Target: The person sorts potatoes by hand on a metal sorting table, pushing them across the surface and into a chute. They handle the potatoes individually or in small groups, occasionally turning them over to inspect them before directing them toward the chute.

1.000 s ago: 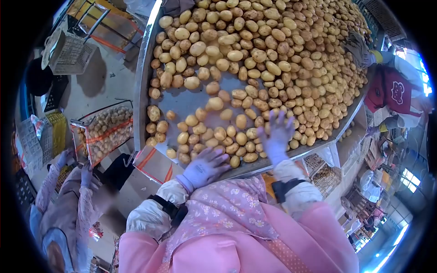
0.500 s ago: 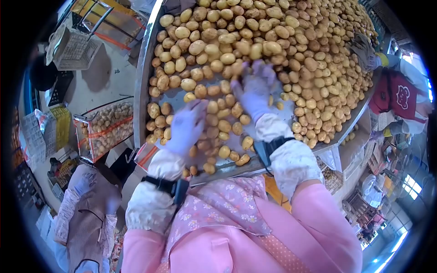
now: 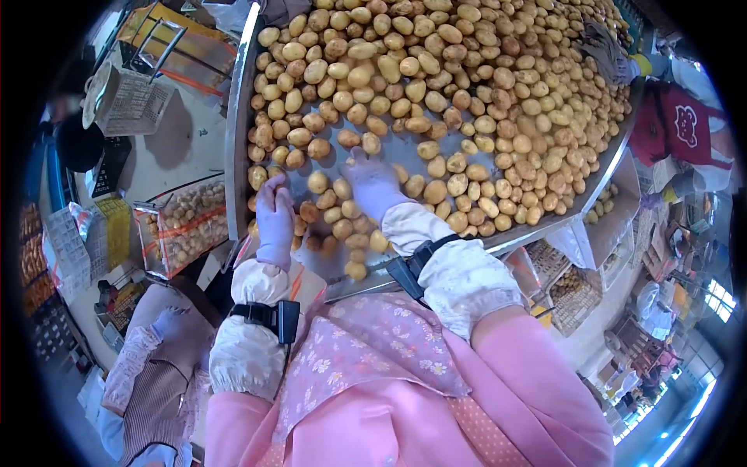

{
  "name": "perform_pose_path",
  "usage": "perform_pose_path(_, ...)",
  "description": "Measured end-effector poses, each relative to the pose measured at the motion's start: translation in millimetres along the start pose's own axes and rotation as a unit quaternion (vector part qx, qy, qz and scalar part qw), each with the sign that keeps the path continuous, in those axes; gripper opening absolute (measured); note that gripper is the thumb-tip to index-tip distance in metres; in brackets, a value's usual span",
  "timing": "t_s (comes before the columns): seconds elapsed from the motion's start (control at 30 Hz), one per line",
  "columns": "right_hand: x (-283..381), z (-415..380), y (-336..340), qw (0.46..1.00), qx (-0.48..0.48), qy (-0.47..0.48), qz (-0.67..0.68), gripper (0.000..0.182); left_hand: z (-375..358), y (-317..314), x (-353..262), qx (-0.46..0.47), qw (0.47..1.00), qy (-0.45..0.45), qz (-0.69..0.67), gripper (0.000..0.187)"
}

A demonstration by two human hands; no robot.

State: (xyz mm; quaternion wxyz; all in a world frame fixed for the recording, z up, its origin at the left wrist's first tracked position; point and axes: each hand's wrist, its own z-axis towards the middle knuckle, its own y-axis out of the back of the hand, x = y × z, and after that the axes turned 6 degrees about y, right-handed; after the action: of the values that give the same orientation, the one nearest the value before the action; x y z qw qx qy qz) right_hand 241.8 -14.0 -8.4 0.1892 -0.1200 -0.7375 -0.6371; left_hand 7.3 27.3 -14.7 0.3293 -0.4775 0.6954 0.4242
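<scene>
Many yellow-brown potatoes lie in a heap (image 3: 537, 117) on a metal sorting table (image 3: 311, 159). My left hand (image 3: 275, 222), in a lavender glove, is beside the table's left wall, its fingers stretched out next to a few potatoes. My right hand (image 3: 373, 184), gloved alike, lies low over the table with its fingers extended, nearest a potato (image 3: 370, 143) just beyond the fingertips. Several loose potatoes (image 3: 342, 229) sit between my two hands. No potato shows in either hand; the palms are hidden.
A co-worker's gloved hand (image 3: 615, 62) rests at the heap's right side. Another person (image 3: 152, 366) is at lower left. A mesh-sided bag of potatoes (image 3: 187, 226) stands left of the table, and a white crate (image 3: 136, 101) lies farther back. A cardboard box (image 3: 618, 210) is at right.
My right hand has moved left and nearer to me from the heap, and potatoes there have shifted, baring more metal. My left hand has moved left toward the table wall.
</scene>
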Motion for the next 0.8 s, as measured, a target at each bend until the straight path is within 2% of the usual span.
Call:
perform_pose_path(0.03,5,2,-1,0.997,0.069,-0.039,-0.015,0.028,-17,-3,-24,0.009,0.988,0.049,-0.143,0.028)
perform_pose_path(0.07,9,-6,-1,0.997,0.067,-0.038,-0.012,0.028,-32,-5,-34,0.008,0.989,0.048,-0.141,0.028)
perform_pose_path(0.1,11,-24,1,0.986,-0.069,-0.047,0.146,0.027,-46,-8,-40,-0.014,0.993,0.012,-0.113,0.030)
perform_pose_path(0.13,11,-42,5,0.932,-0.203,-0.051,0.295,0.026,-58,-16,-42,-0.035,0.995,-0.026,-0.087,0.032)
perform_pose_path(0.17,15,-64,4,0.912,-0.265,-0.062,0.307,0.026,-74,-30,-39,0.067,0.995,-0.070,0.015,0.034)
perform_pose_path(0.2,29,-89,21,0.748,-0.167,-0.260,0.588,0.031,-97,-47,-35,0.168,0.973,-0.107,0.116,0.039)
perform_pose_path(0.23,32,-115,27,0.484,-0.152,-0.288,0.812,0.035,-124,-64,-50,0.228,0.933,-0.230,0.159,0.040)
perform_pose_path(0.27,28,-151,14,0.687,-0.214,-0.203,0.663,0.032,-143,-72,-67,0.282,0.870,-0.352,0.199,0.042)
perform_pose_path(0.3,18,-184,10,0.636,-0.139,-0.307,0.694,0.030,-148,-67,-63,0.280,0.870,-0.355,0.198,0.042)
perform_pose_path(0.37,-14,-268,16,0.801,-0.163,-0.339,0.466,0.029,-149,-50,-45,0.323,0.853,-0.349,0.216,0.036)
perform_pose_path(0.4,-33,-316,16,0.724,-0.221,-0.363,0.544,0.032,-136,-34,-26,0.292,0.875,-0.299,0.244,0.036)
perform_pose_path(0.43,-55,-351,24,0.832,-0.216,-0.363,0.360,0.037,-137,-16,-21,0.197,0.883,-0.215,0.368,0.036)
perform_pose_path(0.47,-57,-371,51,0.868,-0.152,-0.423,0.209,0.043,-138,-3,-15,0.097,0.891,-0.203,0.395,0.039)
perform_pose_path(0.53,-90,-421,39,0.861,-0.083,-0.497,-0.065,0.046,-126,34,40,0.172,0.861,-0.170,0.448,0.042)
perform_pose_path(0.57,-97,-410,44,0.862,-0.088,-0.494,-0.068,0.046,-126,42,70,0.148,0.873,-0.211,0.415,0.044)
perform_pose_path(0.6,-96,-377,54,0.898,-0.152,-0.411,-0.034,0.045,-124,41,69,0.146,0.872,-0.213,0.415,0.044)
perform_pose_path(0.63,-87,-340,67,0.920,-0.214,-0.328,-0.001,0.045,-121,38,67,0.152,0.885,-0.165,0.409,0.046)
perform_pose_path(0.67,-63,-280,89,0.909,-0.223,-0.339,0.090,0.051,-120,33,64,0.156,0.895,-0.114,0.402,0.048)
perform_pose_path(0.7,-70,-241,72,0.916,-0.238,-0.300,0.120,0.061,-117,17,36,0.118,0.909,-0.145,0.372,0.048)
perform_pose_path(0.73,-46,-191,68,0.919,-0.237,-0.293,0.116,0.069,-109,-2,9,0.091,0.911,-0.218,0.339,0.047)
perform_pose_path(0.77,-66,-157,15,0.860,-0.247,-0.330,0.302,0.068,-99,-20,-16,0.063,0.905,-0.289,0.304,0.045)
perform_pose_path(0.8,-34,-114,14,0.928,-0.024,-0.359,-0.094,0.068,-89,-38,-42,0.085,0.897,-0.298,0.315,0.048)
